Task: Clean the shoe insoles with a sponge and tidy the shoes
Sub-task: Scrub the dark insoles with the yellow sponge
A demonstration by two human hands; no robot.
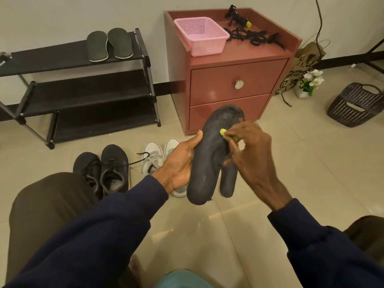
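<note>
My left hand (180,161) grips a dark grey insole (209,154) along its left edge, holding it up over the floor. My right hand (249,150) pinches a small yellow sponge (223,133) and presses it against the insole's upper middle. A second dark insole (228,181) pokes out behind the first, under my right hand. Two more insoles (109,45) lie on the top shelf of the black shoe rack (68,59). A pair of black sneakers (104,169) and a pair of white sneakers (160,156) stand on the floor.
A red two-drawer cabinet (234,80) stands ahead, bearing a pink basket (201,36) and black laces (253,36). To the right are a paper bag (301,67), a small flower pot (309,84) and a dark woven basket (357,104). The floor is beige tile.
</note>
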